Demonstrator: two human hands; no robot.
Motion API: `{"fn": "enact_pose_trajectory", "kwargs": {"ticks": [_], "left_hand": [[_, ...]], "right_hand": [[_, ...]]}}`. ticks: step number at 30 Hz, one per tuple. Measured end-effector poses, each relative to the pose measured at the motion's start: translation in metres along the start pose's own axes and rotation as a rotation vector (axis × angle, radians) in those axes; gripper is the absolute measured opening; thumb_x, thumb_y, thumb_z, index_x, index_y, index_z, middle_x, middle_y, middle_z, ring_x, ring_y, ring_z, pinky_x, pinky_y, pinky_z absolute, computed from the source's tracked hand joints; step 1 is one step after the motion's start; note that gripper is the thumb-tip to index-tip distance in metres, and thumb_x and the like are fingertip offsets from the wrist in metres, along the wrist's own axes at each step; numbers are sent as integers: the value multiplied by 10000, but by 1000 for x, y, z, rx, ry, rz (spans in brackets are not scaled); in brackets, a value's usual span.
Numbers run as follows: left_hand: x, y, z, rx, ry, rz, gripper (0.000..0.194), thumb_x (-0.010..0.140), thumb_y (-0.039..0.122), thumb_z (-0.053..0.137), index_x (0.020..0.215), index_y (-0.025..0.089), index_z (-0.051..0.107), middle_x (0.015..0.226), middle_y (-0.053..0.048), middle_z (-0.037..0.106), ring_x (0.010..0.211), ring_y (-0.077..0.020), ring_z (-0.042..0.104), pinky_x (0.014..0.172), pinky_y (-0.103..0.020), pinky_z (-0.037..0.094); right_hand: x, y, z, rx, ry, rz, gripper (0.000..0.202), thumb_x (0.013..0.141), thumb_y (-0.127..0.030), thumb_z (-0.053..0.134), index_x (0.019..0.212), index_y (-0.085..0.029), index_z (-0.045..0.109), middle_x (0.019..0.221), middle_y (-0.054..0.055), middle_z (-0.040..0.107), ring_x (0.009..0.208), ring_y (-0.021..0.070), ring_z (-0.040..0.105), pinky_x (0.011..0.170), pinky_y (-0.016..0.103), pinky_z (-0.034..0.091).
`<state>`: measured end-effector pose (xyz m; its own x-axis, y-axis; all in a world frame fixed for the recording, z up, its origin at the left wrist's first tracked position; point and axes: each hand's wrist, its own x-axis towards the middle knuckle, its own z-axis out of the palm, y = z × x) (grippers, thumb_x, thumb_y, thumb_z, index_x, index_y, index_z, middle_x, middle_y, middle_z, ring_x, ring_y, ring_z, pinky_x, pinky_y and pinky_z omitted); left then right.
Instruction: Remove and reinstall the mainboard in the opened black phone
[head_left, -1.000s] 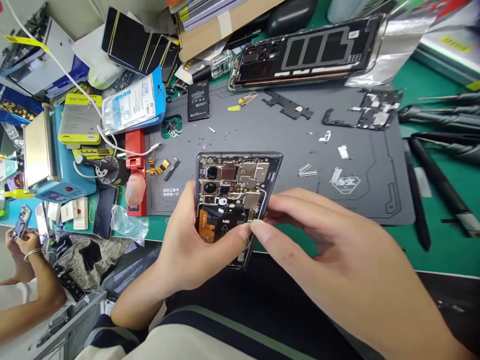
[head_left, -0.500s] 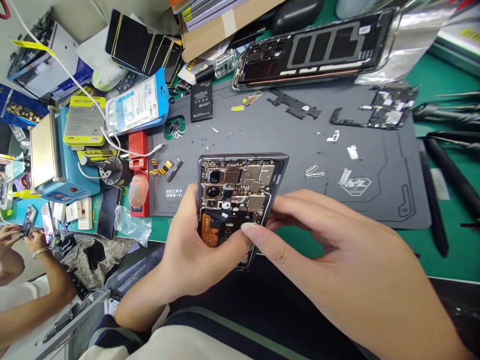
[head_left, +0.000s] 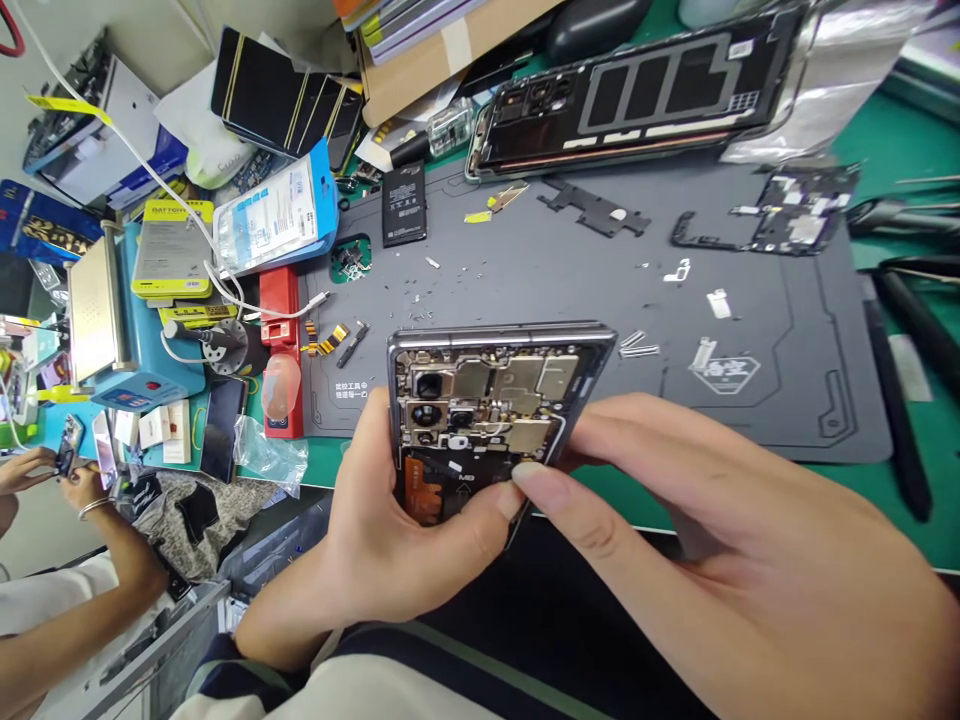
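An opened phone (head_left: 487, 400) is held up above the mat's front edge, tilted, its camera modules, metal shields and orange flex cable showing. My left hand (head_left: 420, 530) wraps round its left side and lower part, thumb across the inside. On the phone's right edge, my right hand (head_left: 675, 520) pinches with thumb and fingers; the thumb tip touches the left thumb. The fingers behind the phone are hidden. Beyond it on the grey mat (head_left: 510, 260) lie a black battery (head_left: 404, 204), a black bracket (head_left: 596, 207) and small loose bits.
A second phone body (head_left: 645, 100) lies at the back, with a board assembly (head_left: 795, 210) at right. Black tools (head_left: 896, 400) lie along the right edge. A red holder (head_left: 279, 310) and blue device (head_left: 142, 330) stand left. Another person's hands (head_left: 82, 485) hold a phone at far left.
The held phone appears larger and lower, its top edge tipped more toward the camera. Both hands have shifted slightly right and down with it, still gripping it.
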<state>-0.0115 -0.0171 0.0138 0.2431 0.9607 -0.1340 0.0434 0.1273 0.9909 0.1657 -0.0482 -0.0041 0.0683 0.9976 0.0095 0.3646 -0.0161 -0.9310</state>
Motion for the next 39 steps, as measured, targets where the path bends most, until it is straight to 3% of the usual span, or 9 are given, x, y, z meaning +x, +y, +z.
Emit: {"fn": "enact_pose_trajectory", "kwargs": {"ticks": [6, 8, 13, 19, 21, 25, 30, 35, 39], "left_hand": [[-5, -1, 1, 110, 15, 30, 477, 911, 99, 827, 1295, 268, 599, 1153, -6, 790, 995, -161, 786, 897, -271, 688], [-6, 0, 1, 110, 10, 47, 495, 912, 91, 821, 1309, 273, 587, 1170, -4, 790, 1002, -154, 788, 907, -260, 686], [-9, 1, 1, 144, 28, 74, 558, 868, 45, 828, 1315, 275, 585, 1151, -5, 794, 960, -160, 784, 879, -262, 687], [-9, -1, -3, 130, -12, 80, 614, 851, 9, 825, 1339, 286, 576, 1175, 0, 778, 985, -150, 776, 901, -241, 669], [-8, -1, -2, 130, -6, 87, 622, 841, -2, 824, 1334, 285, 575, 1161, 7, 775, 972, -138, 774, 886, -220, 661], [-7, 1, 2, 171, 37, 58, 509, 883, 65, 801, 1291, 270, 576, 1100, -2, 791, 897, -152, 775, 814, -254, 678], [-7, 3, 3, 231, 36, 85, 504, 867, 74, 797, 1276, 273, 578, 1073, -22, 802, 838, -186, 783, 750, -305, 694], [-9, 3, -2, 243, -25, 156, 577, 864, 62, 801, 1328, 297, 550, 1112, -7, 796, 876, -173, 789, 776, -280, 679], [-12, -1, -5, 241, -30, 199, 617, 846, 69, 829, 1342, 309, 551, 1006, 15, 762, 733, -143, 722, 644, -248, 626]], "right_hand": [[-5, 0, 3, 6, 22, -57, 115, 1056, -347, 655, 1147, -391, 710, 991, -36, 718, 793, 171, 678, 725, 274, 589], [-3, -2, 6, 14, 51, -33, 108, 1034, -415, 673, 1092, -364, 748, 962, 5, 726, 805, 218, 700, 676, 318, 589], [6, -5, 15, 4, 119, 5, 315, 977, -616, 680, 1017, -323, 790, 902, 67, 697, 841, 297, 712, 642, 379, 613], [5, -3, 13, -29, 149, -55, 289, 982, -574, 692, 1066, -314, 786, 955, 62, 724, 891, 298, 738, 659, 371, 635], [1, -1, 10, -36, 123, -98, 224, 1012, -491, 681, 1107, -312, 776, 1020, 51, 748, 919, 279, 750, 676, 350, 638], [-4, 2, 4, -37, 38, -195, 180, 1055, -303, 660, 1220, -291, 729, 1166, -20, 759, 980, 145, 743, 823, 205, 601], [-5, 2, 5, -41, 90, -161, 171, 1027, -370, 744, 1173, -282, 743, 1139, -61, 756, 989, 109, 730, 857, 181, 556], [-4, 2, 4, 28, 69, -122, 228, 1006, -350, 779, 1233, -365, 760, 1229, -105, 775, 1033, 110, 758, 865, 198, 591], [-2, 2, 3, 46, 49, -131, 229, 994, -310, 770, 1210, -384, 759, 1155, -113, 778, 991, 99, 761, 797, 185, 618]]}}
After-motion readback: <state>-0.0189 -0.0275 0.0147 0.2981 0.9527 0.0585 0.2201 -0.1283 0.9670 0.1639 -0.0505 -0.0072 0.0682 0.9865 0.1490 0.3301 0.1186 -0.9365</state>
